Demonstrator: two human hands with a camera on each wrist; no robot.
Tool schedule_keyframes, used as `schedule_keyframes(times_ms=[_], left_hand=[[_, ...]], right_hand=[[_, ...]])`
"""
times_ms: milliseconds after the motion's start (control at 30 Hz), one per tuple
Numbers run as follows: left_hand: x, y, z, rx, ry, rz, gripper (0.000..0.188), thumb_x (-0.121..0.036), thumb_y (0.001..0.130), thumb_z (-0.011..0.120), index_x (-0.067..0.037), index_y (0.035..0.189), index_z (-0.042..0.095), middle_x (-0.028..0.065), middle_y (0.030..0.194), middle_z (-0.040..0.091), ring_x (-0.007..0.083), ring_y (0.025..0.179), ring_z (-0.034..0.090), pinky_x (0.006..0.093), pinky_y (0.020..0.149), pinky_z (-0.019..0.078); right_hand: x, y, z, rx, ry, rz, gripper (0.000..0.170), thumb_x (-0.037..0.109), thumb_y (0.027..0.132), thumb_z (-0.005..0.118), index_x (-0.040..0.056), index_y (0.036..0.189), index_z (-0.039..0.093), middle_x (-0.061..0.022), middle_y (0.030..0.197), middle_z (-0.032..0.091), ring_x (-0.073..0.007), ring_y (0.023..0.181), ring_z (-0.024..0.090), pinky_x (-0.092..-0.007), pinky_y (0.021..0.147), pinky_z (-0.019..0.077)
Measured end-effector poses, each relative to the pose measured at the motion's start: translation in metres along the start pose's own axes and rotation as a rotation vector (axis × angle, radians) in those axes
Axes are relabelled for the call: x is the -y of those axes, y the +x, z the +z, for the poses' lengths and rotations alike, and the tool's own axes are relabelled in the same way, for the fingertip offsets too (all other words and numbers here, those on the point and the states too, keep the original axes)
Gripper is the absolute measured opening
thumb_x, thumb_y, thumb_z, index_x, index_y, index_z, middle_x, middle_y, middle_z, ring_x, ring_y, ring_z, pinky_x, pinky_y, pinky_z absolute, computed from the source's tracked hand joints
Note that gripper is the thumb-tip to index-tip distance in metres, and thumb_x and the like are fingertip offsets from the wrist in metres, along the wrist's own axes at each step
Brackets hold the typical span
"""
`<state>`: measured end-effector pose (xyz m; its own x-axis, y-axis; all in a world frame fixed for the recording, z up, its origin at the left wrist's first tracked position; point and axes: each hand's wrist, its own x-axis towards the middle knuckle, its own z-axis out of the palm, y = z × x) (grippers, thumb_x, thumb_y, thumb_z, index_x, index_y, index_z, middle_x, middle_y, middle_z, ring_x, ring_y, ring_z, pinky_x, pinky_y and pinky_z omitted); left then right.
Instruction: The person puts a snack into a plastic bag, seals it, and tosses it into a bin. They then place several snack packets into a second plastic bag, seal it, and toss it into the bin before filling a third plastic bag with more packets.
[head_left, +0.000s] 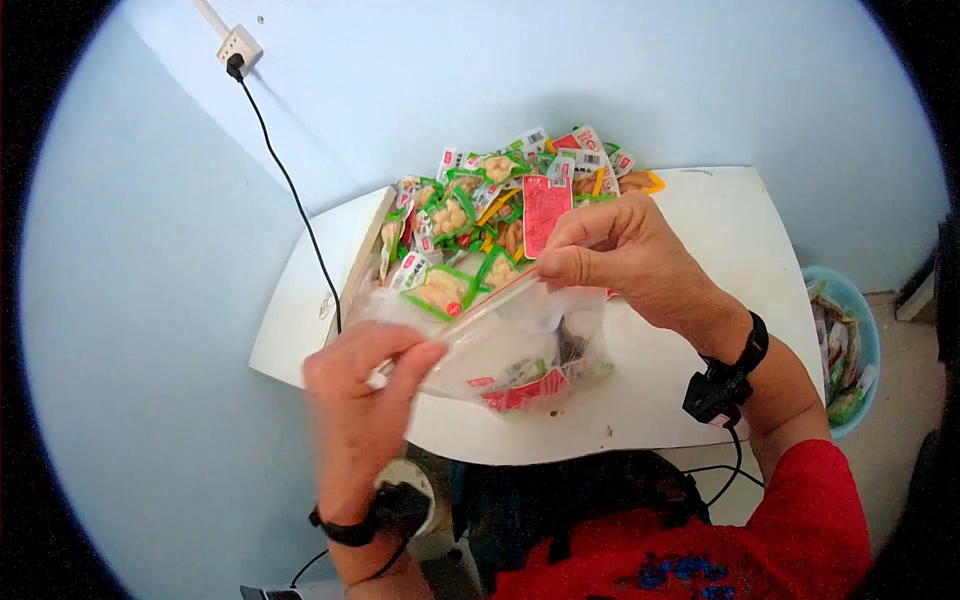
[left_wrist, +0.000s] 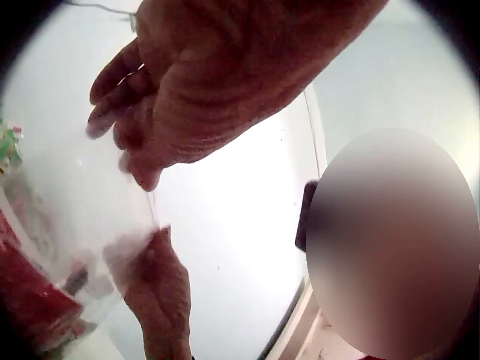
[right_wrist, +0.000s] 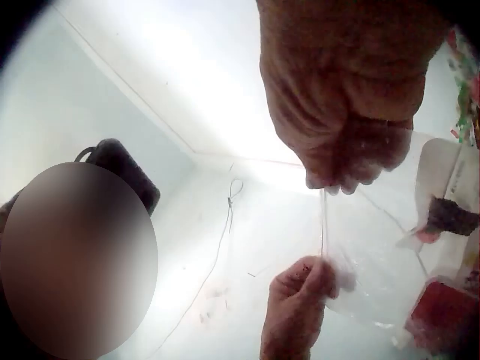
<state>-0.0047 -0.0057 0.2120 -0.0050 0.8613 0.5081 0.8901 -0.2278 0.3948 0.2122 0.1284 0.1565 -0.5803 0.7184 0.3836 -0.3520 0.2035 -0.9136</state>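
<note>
Nearest to me is the person's red shirt, and beyond it both hands are raised over the near half of the white counter. The left hand pinches one end of the mouth of a clear zip bag between thumb and forefinger. The right hand pinches the other end, higher up, its thumb pressed to the bent forefinger. So the fingers of both hands are clamped on plastic, and the red-lined edge runs straight and slanting between them.

The bag hangs below that edge, with a few snack packets at its bottom, one of them red; whether it touches the counter I can't tell. I'd judge the step in hand to be handling the bag's mouth, with the packets already inside. A next move along that edge would call for an even pull and a firm pinch at both corners.

Past the bag, a heap of green-, red- and yellow-edged snack packets is piled towards the counter's far edge, by the wall. Beside the right edge, lower down, a light blue basin holds more packets. High on the wall, a black plug sits in a white socket.
</note>
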Motion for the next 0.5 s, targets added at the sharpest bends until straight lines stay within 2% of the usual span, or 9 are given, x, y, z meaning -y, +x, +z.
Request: schedule_keyframes(times_ms=[100, 200, 300, 333, 400, 500], left_hand=[[0.031, -0.007, -0.028, 0.038, -0.104, -0.142, 0.010, -0.006, 0.079, 0.073, 0.002, 0.080, 0.067, 0.0064, 0.070, 0.066, 0.0136, 0.066, 0.059, 0.0270, 0.064, 0.0470], [0.047, -0.010, -0.042, -0.106, -0.038, -0.201, 0.009, -0.010, 0.084, 0.069, -0.002, 0.080, 0.068, 0.0016, 0.076, 0.066, 0.0100, 0.071, 0.059, 0.0258, 0.068, 0.0474], [0.034, -0.011, -0.040, -0.297, 0.034, -0.173, 0.011, -0.012, 0.086, 0.067, -0.001, 0.087, 0.068, 0.0020, 0.080, 0.067, 0.0101, 0.076, 0.060, 0.0259, 0.072, 0.0473], [0.015, -0.011, -0.033, -0.293, -0.061, -0.184, 0.014, -0.014, 0.087, 0.067, -0.001, 0.091, 0.068, 0.0033, 0.083, 0.067, 0.0115, 0.081, 0.061, 0.0266, 0.075, 0.0476], [0.002, -0.009, -0.016, -0.259, 0.022, 0.069, 0.015, -0.011, 0.085, 0.069, 0.000, 0.095, 0.068, 0.0067, 0.083, 0.068, 0.0151, 0.082, 0.063, 0.0280, 0.077, 0.0486], [-0.014, -0.005, 0.015, -0.223, 0.040, 0.193, 0.013, -0.007, 0.082, 0.071, 0.000, 0.092, 0.068, 0.0102, 0.082, 0.068, 0.0191, 0.079, 0.064, 0.0295, 0.076, 0.0496]], right_hand=[[0.000, 0.002, 0.001, -0.051, 0.008, 0.005, 0.015, 0.016, 0.086, 0.072, 0.0003, 0.083, 0.073, -0.0048, 0.074, 0.070, -0.0073, 0.067, 0.062, -0.0221, 0.061, 0.0491], [-0.001, 0.005, 0.000, -0.066, 0.004, 0.010, 0.015, 0.014, 0.086, 0.072, -0.0003, 0.084, 0.074, -0.0054, 0.074, 0.070, -0.0078, 0.067, 0.062, -0.0221, 0.061, 0.0495], [-0.002, 0.005, 0.002, -0.075, -0.002, -0.012, 0.014, 0.014, 0.086, 0.071, -0.0005, 0.085, 0.074, -0.0054, 0.074, 0.070, -0.0076, 0.067, 0.062, -0.0218, 0.061, 0.0496], [0.000, 0.003, 0.006, -0.077, 0.000, -0.006, 0.014, 0.013, 0.086, 0.071, -0.0004, 0.084, 0.074, -0.0053, 0.074, 0.070, -0.0075, 0.066, 0.062, -0.0216, 0.061, 0.0495], [0.000, 0.000, 0.011, -0.067, -0.035, -0.029, 0.014, 0.013, 0.087, 0.071, -0.0001, 0.085, 0.074, -0.0049, 0.073, 0.069, -0.0073, 0.066, 0.061, -0.0214, 0.061, 0.0494], [-0.003, -0.003, 0.014, -0.049, -0.115, -0.067, 0.013, 0.013, 0.087, 0.071, 0.0005, 0.084, 0.073, -0.0037, 0.073, 0.068, -0.0073, 0.066, 0.061, -0.0215, 0.062, 0.0492]])
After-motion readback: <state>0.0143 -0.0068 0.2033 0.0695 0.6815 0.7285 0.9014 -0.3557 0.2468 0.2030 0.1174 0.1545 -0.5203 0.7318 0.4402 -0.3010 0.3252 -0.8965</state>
